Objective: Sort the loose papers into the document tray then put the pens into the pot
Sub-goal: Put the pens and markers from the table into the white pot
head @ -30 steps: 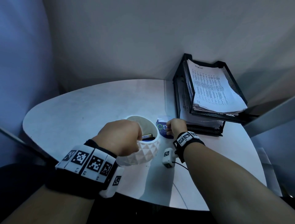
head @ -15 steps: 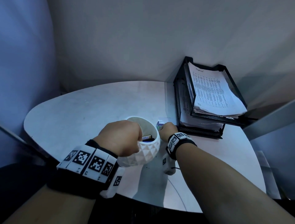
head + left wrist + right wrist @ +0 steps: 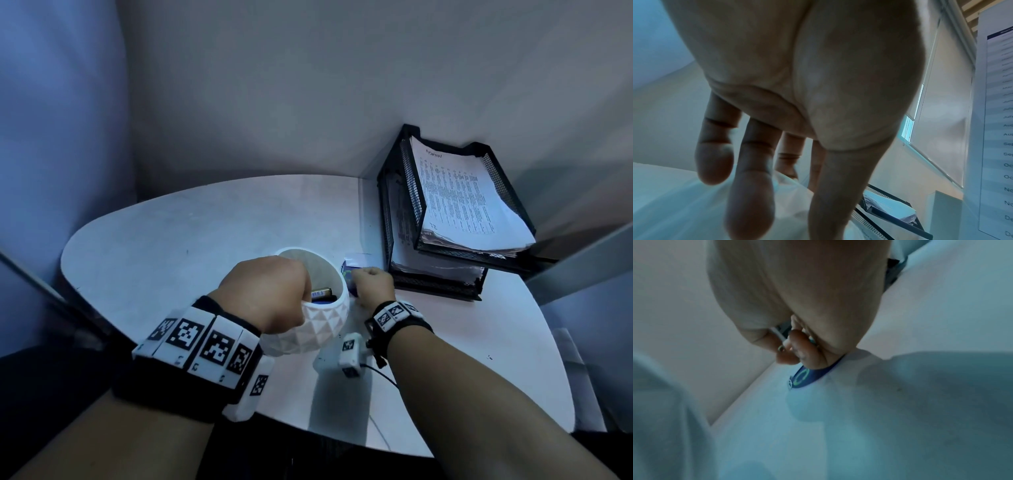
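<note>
Left hand [image 3: 270, 294]: grips the near-left rim of the pot, thumb side over the lip, remaining fingers [image 3: 750, 186] down the outer wall; holds it tilted toward the person.
Pot [image 3: 322, 325]: white, faceted outside, plain inside; sits near the table's middle, just left of the right hand. Something dark lies at its bottom, with a yellowish label showing; cannot tell what kind of item.
Right hand [image 3: 373, 286]: fingers curled tight into the palm, pinching small items; wrist view shows a thin white piece and a ring-like bit between fingertips [image 3: 795, 344], too blurred to identify.
Blue packet [image 3: 807, 376]: dark blue with a green ring mark, flat on the table, right hand resting on it, between pot and tray.
Document tray [image 3: 404, 219]: black mesh, two tiers, at the table's far right corner.
Papers [image 3: 459, 202]: printed stack in the upper tier, another stack in the lower tier.
Table [image 3: 191, 233]: white, rounded edge.
</note>
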### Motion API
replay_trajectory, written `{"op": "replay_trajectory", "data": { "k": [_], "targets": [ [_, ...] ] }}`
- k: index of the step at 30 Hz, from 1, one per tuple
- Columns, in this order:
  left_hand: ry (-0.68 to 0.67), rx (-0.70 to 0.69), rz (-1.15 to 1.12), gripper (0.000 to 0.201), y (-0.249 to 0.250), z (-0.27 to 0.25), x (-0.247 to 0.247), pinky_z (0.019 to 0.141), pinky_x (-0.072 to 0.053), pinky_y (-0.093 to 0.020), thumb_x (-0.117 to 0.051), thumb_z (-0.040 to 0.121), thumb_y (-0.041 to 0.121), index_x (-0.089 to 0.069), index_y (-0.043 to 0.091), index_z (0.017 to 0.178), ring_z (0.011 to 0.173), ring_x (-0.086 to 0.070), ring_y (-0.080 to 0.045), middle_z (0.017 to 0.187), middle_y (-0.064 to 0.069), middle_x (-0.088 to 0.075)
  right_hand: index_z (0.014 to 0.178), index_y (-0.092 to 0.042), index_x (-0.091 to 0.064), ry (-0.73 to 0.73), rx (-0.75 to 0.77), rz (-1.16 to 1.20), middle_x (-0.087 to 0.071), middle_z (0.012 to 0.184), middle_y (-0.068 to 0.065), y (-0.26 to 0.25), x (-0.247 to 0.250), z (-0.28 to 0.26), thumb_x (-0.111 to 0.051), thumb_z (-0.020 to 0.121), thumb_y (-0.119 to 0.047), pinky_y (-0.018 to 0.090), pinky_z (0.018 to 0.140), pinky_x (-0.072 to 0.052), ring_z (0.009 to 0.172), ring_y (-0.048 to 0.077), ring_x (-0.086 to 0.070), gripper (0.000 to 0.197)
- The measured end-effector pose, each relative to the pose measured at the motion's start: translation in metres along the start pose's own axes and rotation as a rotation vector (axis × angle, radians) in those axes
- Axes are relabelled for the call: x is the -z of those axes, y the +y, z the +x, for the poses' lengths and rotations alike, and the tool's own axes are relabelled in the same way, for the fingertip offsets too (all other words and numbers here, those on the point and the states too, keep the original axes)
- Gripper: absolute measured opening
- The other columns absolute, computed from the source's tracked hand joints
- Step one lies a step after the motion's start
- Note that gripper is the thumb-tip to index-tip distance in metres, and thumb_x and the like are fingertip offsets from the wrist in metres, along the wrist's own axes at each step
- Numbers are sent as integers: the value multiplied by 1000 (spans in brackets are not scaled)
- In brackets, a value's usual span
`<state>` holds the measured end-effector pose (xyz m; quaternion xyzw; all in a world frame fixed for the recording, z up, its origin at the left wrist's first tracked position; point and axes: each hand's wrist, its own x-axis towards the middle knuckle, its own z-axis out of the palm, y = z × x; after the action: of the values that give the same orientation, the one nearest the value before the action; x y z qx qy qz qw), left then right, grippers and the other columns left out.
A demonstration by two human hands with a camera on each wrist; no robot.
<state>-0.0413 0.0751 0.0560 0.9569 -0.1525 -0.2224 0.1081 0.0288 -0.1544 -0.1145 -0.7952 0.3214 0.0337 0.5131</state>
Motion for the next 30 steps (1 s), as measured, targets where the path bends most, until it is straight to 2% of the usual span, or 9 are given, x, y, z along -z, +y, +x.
{"op": "replay_trajectory", "data": {
  "k": [2, 5, 9, 11, 14, 17, 22, 27, 30],
  "targets": [
    [-4, -3, 1, 25, 0, 1, -1, 75, -54, -30, -68, 85, 28, -75, 35, 108, 93, -67, -20, 100, 6, -71, 65, -19, -62, -10, -113, 151, -57, 63, 7, -6, 4, 7, -62, 83, -14, 29, 51, -42, 54, 22, -47, 19],
    [-14, -6, 10, 25, 0, 2, -1, 77, -54, -31, -68, 86, 28, -74, 34, 110, 95, -67, -21, 102, 5, -71, 86, -6, -66, -10, -223, 486, -45, 60, 5, -18, 3, 10, -46, 94, -2, 22, 41, -29, 45, 17, -35, 21],
    [-1, 2, 25, 27, -3, 4, -2, 77, -55, -32, -67, 86, 26, -74, 34, 111, 94, -67, -22, 103, 4, -71, 73, -8, -52, -31, -245, 597, -45, 61, 8, -28, 0, 12, -37, 85, -3, 24, 47, -29, 47, 18, -34, 20],
    [11, 3, 39, 27, -4, 4, -2, 77, -55, -33, -66, 87, 26, -74, 33, 112, 94, -67, -22, 103, 4, -70, 69, -9, -50, -36, -212, 469, -43, 60, 7, -33, -3, 15, -43, 84, -6, 25, 48, -27, 46, 19, -34, 16],
    [25, 10, 39, 29, -7, 4, -1, 77, -53, -31, -66, 88, 26, -73, 35, 115, 95, -66, -22, 105, 4, -70, 58, -14, -51, -40, 58, -85, -42, 56, 5, -29, -7, 20, -57, 82, -13, 28, 52, -33, 50, 25, -36, 25],
    [35, 21, 38, 29, -9, 6, 1, 73, -51, -31, -66, 88, 25, -73, 35, 114, 93, -66, -22, 103, 4, -70, 47, -14, -39, -60, 233, -454, -32, 47, 0, -20, -12, 19, -60, 80, -13, 28, 53, -27, 51, 22, -31, 39],
    [49, 33, 58, 28, -11, 8, 0, 74, -54, -32, -65, 88, 26, -72, 33, 114, 91, -67, -23, 100, 3, -70, 56, -11, -50, -73, 350, -806, -49, 54, 3, -21, -16, 16, -60, 82, -16, 22, 50, -35, 52, 24, -47, 29],
    [44, 34, 47, 28, -11, 8, -2, 78, -55, -33, -65, 88, 26, -73, 35, 113, 93, -67, -22, 102, 4, -70, 51, -16, -41, -138, 356, -886, -34, 51, 2, -28, -15, 11, -54, 79, -4, 21, 46, -26, 50, 24, -32, 33],
    [35, 27, 47, 29, -10, 8, -3, 76, -54, -32, -65, 88, 25, -73, 36, 113, 92, -66, -21, 101, 5, -70, 61, -15, -50, -186, 288, -863, -47, 58, 4, -28, -9, 6, -56, 88, -15, 24, 51, -34, 51, 23, -43, 28]
  ]
}}
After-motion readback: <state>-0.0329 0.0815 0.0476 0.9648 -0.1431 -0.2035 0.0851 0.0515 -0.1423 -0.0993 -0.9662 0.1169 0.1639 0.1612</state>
